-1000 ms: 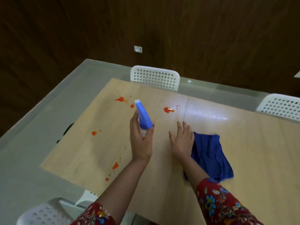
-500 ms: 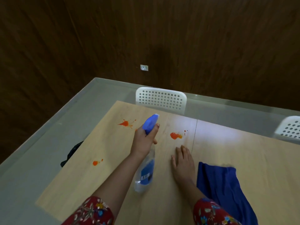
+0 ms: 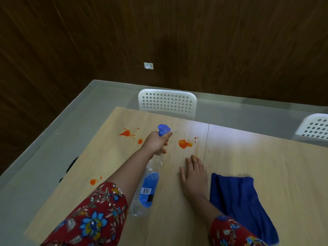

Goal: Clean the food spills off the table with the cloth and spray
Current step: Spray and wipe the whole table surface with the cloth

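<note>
My left hand (image 3: 156, 142) grips the neck of a clear spray bottle (image 3: 148, 185) with a blue head and blue label, held above the wooden table (image 3: 248, 157) with its nozzle pointing away from me. Orange food spills lie on the table: one splash (image 3: 184, 143) just right of the nozzle, a second splatter (image 3: 126, 133) at the far left, a third spot (image 3: 94, 181) near the left edge. My right hand (image 3: 194, 174) rests flat on the table, fingers straight. A blue cloth (image 3: 237, 197) lies crumpled just right of that hand.
A white perforated chair (image 3: 167, 102) stands at the table's far side and another chair (image 3: 314, 127) at the far right. Grey floor surrounds the table, with a dark wooden wall behind. A black object (image 3: 71, 166) shows beyond the left table edge.
My left hand has pushed the spray bottle farther forward and tipped it, nozzle now toward the far spills. The right hand has stayed flat on the table beside the cloth. The view tilted up.
</note>
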